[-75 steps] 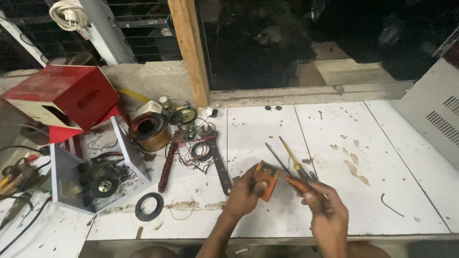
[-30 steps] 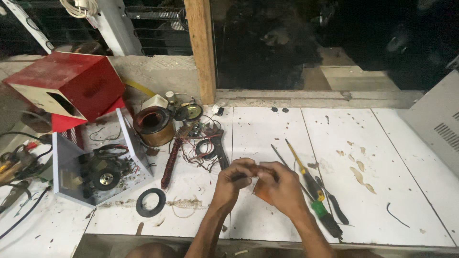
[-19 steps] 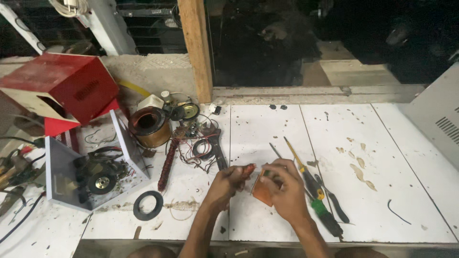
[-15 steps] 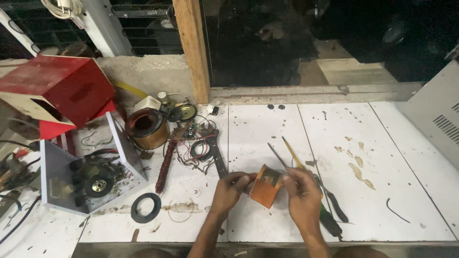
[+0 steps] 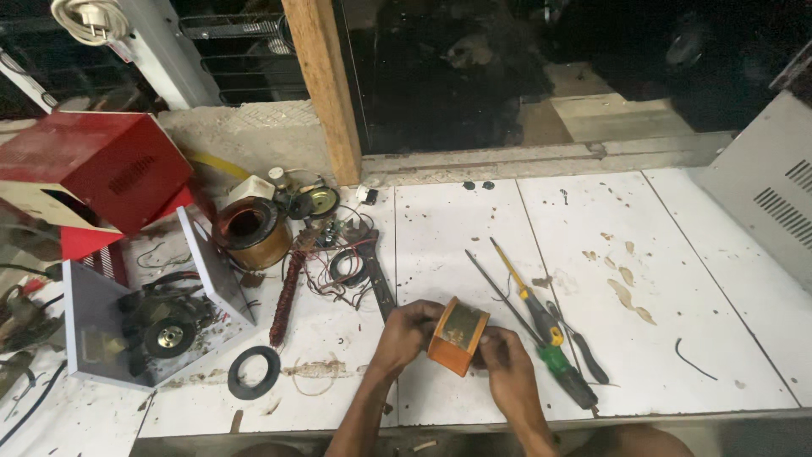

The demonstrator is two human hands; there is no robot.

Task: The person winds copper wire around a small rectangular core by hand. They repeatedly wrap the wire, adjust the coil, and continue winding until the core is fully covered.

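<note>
Both hands, left hand (image 5: 408,328) and right hand (image 5: 506,362), gripped my orange coil block (image 5: 458,337) just above the desk (image 5: 660,279) | risk: it could slip onto the nearby screwdrivers (image 5: 541,326).

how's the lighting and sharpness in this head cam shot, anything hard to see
Head view: the white tabletop is evenly lit, and the orange coil block between the left hand and right hand is fairly sharp; the opening beyond the wooden post is nearly black; edges bow slightly.
</note>
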